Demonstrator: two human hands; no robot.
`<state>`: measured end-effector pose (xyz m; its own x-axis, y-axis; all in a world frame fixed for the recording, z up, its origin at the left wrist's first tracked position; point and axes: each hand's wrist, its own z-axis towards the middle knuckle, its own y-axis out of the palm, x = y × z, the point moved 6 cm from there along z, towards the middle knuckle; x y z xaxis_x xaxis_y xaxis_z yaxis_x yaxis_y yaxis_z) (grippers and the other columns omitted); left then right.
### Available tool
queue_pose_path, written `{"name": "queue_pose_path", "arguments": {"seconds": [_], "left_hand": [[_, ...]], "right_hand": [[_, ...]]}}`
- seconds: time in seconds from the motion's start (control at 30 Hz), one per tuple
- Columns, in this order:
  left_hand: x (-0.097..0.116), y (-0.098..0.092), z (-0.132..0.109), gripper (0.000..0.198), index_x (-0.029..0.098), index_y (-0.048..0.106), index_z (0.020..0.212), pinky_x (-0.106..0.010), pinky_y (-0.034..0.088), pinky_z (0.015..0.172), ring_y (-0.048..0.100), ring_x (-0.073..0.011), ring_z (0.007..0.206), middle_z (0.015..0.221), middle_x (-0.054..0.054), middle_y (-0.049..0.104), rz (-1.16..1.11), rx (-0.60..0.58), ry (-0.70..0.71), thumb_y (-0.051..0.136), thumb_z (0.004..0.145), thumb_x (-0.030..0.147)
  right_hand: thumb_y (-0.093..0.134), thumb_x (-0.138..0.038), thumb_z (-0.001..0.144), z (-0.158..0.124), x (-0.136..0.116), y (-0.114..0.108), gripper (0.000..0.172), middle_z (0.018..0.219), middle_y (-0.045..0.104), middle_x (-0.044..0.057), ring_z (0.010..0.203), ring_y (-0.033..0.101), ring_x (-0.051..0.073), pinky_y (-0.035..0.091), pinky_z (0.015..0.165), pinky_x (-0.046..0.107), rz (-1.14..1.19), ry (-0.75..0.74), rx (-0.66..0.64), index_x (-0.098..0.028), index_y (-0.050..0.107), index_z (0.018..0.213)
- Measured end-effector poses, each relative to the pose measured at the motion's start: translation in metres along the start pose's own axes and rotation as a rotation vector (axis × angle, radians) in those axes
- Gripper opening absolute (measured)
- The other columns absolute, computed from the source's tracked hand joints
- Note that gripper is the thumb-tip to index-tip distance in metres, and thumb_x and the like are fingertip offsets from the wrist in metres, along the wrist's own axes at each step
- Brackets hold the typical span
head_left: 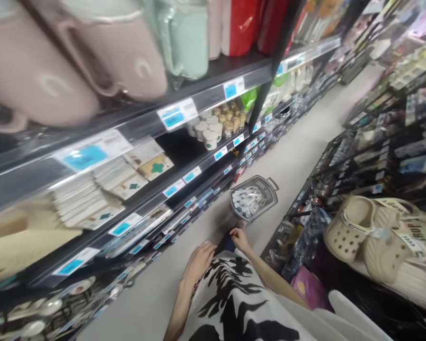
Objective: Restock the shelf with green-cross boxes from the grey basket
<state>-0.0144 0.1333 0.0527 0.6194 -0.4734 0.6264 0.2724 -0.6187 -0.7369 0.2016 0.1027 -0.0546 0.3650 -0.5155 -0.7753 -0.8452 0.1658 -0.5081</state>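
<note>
My left hand [202, 258] lies at the left side of my black-and-white patterned shirt [234, 289], its fingers stretched out and touching nothing that I can make out. In front of my waist, over dark clothing, my right hand [239, 237] is closed with curled fingers; whatever lies between them, if anything, is hidden. Just ahead of both hands a grey shopping basket [266, 185] appears low over the floor. Inside it are several small white and clear items [247, 199], too blurred to name. Neither hand visibly touches the basket.
Tall shelves with pink mugs [128, 57], a mint-green mug [188, 42], small white cups [210, 135] and boxed goods [128, 177] line my left. Beige clogs [355, 227] hang close on my right. A narrow grey aisle floor [291, 142] runs ahead between the shelves.
</note>
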Motion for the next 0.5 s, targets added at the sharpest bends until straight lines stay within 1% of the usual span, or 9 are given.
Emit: {"name": "queue_pose_path", "arguments": {"seconds": [0.13, 0.23, 0.33, 0.4, 0.5], "left_hand": [[0.006, 0.018, 0.019, 0.039, 0.022, 0.068, 0.126, -0.036, 0.047, 0.101, 0.064, -0.0231, 0.114, 0.126, -0.009, 0.071, -0.003, -0.151, -0.03, 0.036, 0.104, 0.024], [0.012, 0.027, 0.046, 0.04, 0.022, 0.069, 0.127, -0.034, 0.045, 0.104, 0.063, -0.0227, 0.118, 0.13, -0.009, 0.07, 0.004, -0.279, -0.034, 0.037, 0.103, 0.026], [0.012, 0.038, 0.089, 0.04, 0.022, 0.068, 0.13, -0.03, 0.044, 0.106, 0.062, -0.0213, 0.123, 0.133, -0.008, 0.069, 0.011, -0.385, -0.053, 0.039, 0.102, 0.027], [0.008, 0.049, 0.121, 0.041, 0.023, 0.065, 0.134, -0.029, 0.045, 0.105, 0.063, -0.0211, 0.122, 0.133, -0.008, 0.069, 0.072, -0.486, -0.1, 0.041, 0.1, 0.026], [0.001, 0.062, 0.168, 0.042, 0.02, 0.066, 0.132, -0.036, 0.049, 0.1, 0.067, -0.0274, 0.117, 0.126, -0.013, 0.072, 0.229, -0.638, -0.183, 0.05, 0.094, 0.023]], "right_hand": [[0.048, -0.012, 0.061, 0.006, 0.031, -0.029, 0.026, 0.068, 0.058, -0.002, 0.072, 0.059, 0.018, 0.044, 0.07, 0.026, 0.008, 0.092, 0.061, -0.022, 0.068, 0.075], [0.05, -0.015, 0.065, 0.015, 0.053, -0.056, 0.023, 0.072, 0.06, 0.0, 0.075, 0.058, 0.019, 0.045, 0.074, 0.028, 0.039, 0.149, 0.136, -0.022, 0.069, 0.077], [0.052, -0.02, 0.069, 0.028, 0.075, -0.087, 0.018, 0.069, 0.06, -0.001, 0.072, 0.057, 0.019, 0.045, 0.073, 0.029, 0.091, 0.207, 0.216, -0.021, 0.069, 0.076], [0.053, -0.023, 0.069, 0.039, 0.091, -0.109, 0.016, 0.065, 0.059, -0.002, 0.068, 0.056, 0.019, 0.046, 0.07, 0.028, 0.133, 0.245, 0.26, -0.021, 0.068, 0.074], [0.055, -0.025, 0.068, 0.06, 0.114, -0.144, 0.016, 0.065, 0.062, -0.002, 0.066, 0.058, 0.019, 0.047, 0.067, 0.028, 0.197, 0.291, 0.316, -0.021, 0.069, 0.075]]}}
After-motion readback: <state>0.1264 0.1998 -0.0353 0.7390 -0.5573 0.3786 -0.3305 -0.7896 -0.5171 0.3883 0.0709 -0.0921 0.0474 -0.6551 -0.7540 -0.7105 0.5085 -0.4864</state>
